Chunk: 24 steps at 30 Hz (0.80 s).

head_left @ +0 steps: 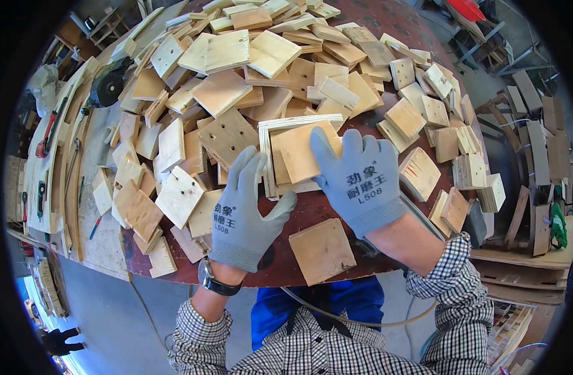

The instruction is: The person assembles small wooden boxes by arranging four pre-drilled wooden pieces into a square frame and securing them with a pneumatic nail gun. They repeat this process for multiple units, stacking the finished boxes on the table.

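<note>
My right hand, in a grey work glove, grips a square plywood block by its right edge, thumb and fingers closed on it. The block lies over a shallow wooden frame with pale plywood edges; its left and top sides show, and the block and my hand cover much of the rest. Beside the frame's lower left corner, my gloved left hand is open, fingers stretched out and thumb apart, with nothing in it. Another square plywood block lies flat near the table's front edge, between my wrists.
A large heap of plywood blocks covers the far and left parts of the dark red table. Small stacks of blocks stand at right. On the left board are a black power tool and a red-handled tool. A hose hangs in front.
</note>
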Available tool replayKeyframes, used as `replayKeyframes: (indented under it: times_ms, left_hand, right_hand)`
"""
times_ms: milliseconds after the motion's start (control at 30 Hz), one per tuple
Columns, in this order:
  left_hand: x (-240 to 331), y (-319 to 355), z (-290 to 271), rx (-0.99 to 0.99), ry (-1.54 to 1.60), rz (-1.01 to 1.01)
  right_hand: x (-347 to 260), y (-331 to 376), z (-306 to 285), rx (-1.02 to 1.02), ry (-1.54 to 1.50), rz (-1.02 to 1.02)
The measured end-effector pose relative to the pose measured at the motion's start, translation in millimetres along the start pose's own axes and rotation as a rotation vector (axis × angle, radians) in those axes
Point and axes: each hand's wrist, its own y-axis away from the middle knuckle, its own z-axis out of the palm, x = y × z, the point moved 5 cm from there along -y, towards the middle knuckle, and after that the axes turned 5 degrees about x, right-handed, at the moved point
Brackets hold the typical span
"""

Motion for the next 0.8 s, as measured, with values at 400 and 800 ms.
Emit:
replayKeyframes:
  times_ms: [400, 800]
  left_hand:
    - [-32.8, 29.5, -82.7, 0.137, -0.582, -0.007]
    - [-128.1, 37.3, -128.1, 0.116, -0.054, -0.283]
  right_hand:
    - [21.4, -1.2, -18.8, 0.031, -0.018, 0.033]
    - [52.7, 7.5, -42.0, 0.120, -0.695, 0.288]
